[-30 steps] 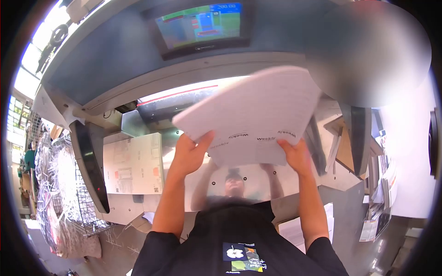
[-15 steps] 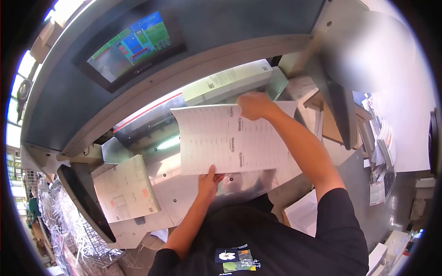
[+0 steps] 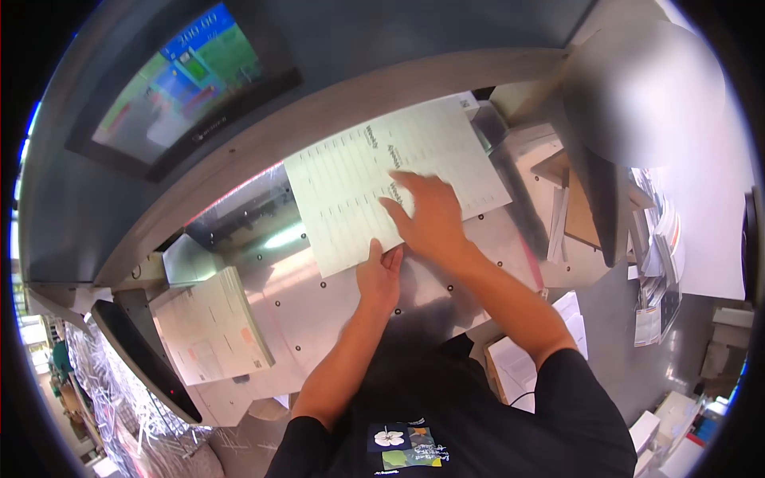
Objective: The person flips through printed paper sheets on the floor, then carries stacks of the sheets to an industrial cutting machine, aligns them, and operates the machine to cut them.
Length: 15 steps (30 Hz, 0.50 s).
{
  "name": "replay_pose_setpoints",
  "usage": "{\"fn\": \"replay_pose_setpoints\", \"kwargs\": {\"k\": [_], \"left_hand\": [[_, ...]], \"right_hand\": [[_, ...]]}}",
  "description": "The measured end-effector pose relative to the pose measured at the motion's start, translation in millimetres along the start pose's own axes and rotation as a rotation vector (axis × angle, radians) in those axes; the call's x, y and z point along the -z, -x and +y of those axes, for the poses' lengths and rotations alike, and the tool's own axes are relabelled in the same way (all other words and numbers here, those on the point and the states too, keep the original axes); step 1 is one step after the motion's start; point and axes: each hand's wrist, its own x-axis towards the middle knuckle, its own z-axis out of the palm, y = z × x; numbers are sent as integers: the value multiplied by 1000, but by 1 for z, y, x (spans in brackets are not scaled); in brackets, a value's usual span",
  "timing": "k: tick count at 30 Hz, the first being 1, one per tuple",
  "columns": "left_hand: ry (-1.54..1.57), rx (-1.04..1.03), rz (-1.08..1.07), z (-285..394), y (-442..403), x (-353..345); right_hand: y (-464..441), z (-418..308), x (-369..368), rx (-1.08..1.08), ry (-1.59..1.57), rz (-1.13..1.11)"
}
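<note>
A stack of printed sheets [image 3: 335, 199] with "Weekly" headings lies at a slant on the metal machine bed, its far part beneath the machine's overhang. My left hand [image 3: 379, 277] grips the near edge, thumb on top and the other fingers curled at the edge. Spread over the middle of the top sheet is my right hand [image 3: 433, 219], thumb and index finger apart, palm down on the paper. How thick the stack is does not show clearly.
A second printed stack [image 3: 211, 327] sits on the bed's left side. Above is a lit touchscreen [image 3: 179, 88]. Shredded paper strips [image 3: 119, 382] fill a wire basket at left. Loose papers [image 3: 570, 323] lie below at right, and a dark side panel [image 3: 594, 199] stands nearby.
The sheets have moved away from me toward the machine's back and turned slightly. My right hand has left their far edge and come down onto the middle. My left hand has moved forward.
</note>
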Motion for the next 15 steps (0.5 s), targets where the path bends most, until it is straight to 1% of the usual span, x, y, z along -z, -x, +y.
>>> {"fn": "replay_pose_setpoints", "kwargs": {"k": [2, 3, 4, 6, 7, 9, 11, 13, 15], "left_hand": [[-12, -23, 11, 6, 9, -12], [19, -12, 46, 9, 10, -19], [42, 8, 81, 10, 9, -23], [77, -5, 83, 7, -1, -25], [67, -10, 73, 4, -14, -20], [63, 4, 36, 7, -22, -31], [54, -5, 54, 8, -28, -50], [-1, -45, 45, 6, -39, -66], [-27, -61, 55, 7, -55, -82]], "right_hand": [[41, 0, 9, -385, -269, -52], [62, 11, 9, -565, -341, -102], [75, 22, 3, -596, -332, -109], [96, 50, -4, -902, -530, -192], [91, 51, -2, -1044, -715, -236], [70, 51, -11, -1117, -976, -118], [49, 61, -20, -1050, -1078, -86], [25, 73, -28, -958, -1053, -50], [6, 93, -37, -996, -1078, -87]]}}
